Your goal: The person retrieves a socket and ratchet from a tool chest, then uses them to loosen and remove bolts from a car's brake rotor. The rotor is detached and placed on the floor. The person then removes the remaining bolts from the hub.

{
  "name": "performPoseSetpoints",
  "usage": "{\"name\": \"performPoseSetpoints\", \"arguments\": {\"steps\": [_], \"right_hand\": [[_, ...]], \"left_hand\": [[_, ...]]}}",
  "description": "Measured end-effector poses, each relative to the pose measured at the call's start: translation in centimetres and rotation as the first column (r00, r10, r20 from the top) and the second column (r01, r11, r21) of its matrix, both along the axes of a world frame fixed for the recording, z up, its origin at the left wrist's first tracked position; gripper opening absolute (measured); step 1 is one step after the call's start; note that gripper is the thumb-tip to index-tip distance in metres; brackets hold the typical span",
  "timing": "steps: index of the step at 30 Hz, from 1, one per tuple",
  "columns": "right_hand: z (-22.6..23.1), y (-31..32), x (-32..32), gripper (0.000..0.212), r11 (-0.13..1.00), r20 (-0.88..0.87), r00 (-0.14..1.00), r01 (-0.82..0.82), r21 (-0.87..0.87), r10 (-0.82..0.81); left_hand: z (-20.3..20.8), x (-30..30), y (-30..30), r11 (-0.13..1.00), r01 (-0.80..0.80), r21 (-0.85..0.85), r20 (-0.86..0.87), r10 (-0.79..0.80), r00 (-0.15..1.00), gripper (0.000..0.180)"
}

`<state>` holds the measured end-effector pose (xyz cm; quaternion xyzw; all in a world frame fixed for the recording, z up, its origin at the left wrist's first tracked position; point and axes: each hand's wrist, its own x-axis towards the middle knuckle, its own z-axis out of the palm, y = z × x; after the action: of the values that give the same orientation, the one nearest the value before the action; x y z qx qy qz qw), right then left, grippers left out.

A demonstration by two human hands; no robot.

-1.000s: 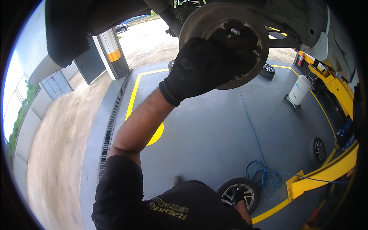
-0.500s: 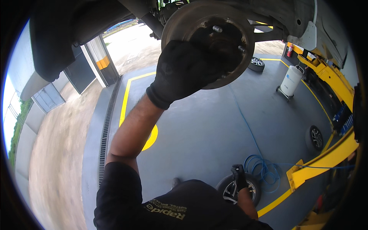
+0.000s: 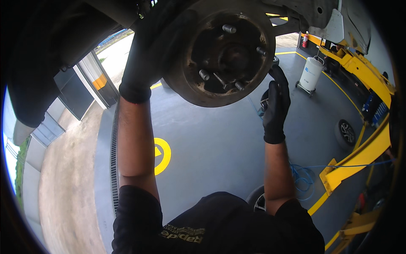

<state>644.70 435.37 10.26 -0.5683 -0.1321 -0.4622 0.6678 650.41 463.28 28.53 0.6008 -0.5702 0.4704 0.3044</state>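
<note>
A worn brake disc (image 3: 186, 91) hangs at the top of the view, with several wheel studs (image 3: 229, 28) standing out of its dark hub face. A slim metal pin (image 3: 220, 79) shows between two lower studs. Black gloves cover both hands. My left hand (image 3: 154, 51) is closed over the disc's left edge, its fingertips lost in shadow. On the other side my right hand (image 3: 277, 103) is raised with fingers stretched upward, close to the disc's right rim; whether it touches cannot be made out. A dark round object beside that palm is partly hidden.
A yellow lift arm (image 3: 359, 158) runs along the right. A wheel (image 3: 346, 133) and a white wheeled tank (image 3: 311, 76) stand on the grey floor. Another wheel (image 3: 256, 198) lies partly behind my right arm, near a coiled blue hose (image 3: 302, 178). A floor drain (image 3: 114, 156) lies left.
My right hand has risen from low near the floor wheel to the disc's right side. My left hand has shifted from across the disc's face to its left edge, uncovering the hub and studs.
</note>
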Motion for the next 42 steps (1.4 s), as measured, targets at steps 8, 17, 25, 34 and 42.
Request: {"name": "performPoseSetpoints", "arguments": {"steps": [8,17,25,34,42], "right_hand": [[-1.3,1.4,4.7,0.052,0.953,0.161,0.964,-0.241,0.186,0.212],[4.3,-5.9,7.1,0.038,0.974,-0.072,0.997,-0.032,-0.225,0.017],[5.4,-7.8,9.0,0.046,0.917,0.032,0.972,-0.207,-0.34,0.231],[5.3,-8.0,9.0,0.048,0.897,-0.058,0.927,-0.374,-0.234,0.372],[7.3,-7.3,7.6,0.048,0.911,-0.247,0.898,-0.399,-0.103,0.365]], "left_hand": [[-1.2,-0.4,-2.8,0.989,0.124,-0.08,-0.28,-0.142,0.949,0.056],[-5.2,-1.7,-4.7,0.84,-0.429,-0.331,0.008,0.457,0.889,0.036],[-7.0,-1.9,-4.4,0.495,-0.734,-0.464,0.055,0.844,0.534,0.062],[-4.9,-4.3,-5.4,0.593,-0.774,-0.222,-0.062,0.783,0.618,0.04],[-5.1,-2.0,-2.5,0.426,-0.867,-0.259,0.063,0.903,0.425,0.062]]}}
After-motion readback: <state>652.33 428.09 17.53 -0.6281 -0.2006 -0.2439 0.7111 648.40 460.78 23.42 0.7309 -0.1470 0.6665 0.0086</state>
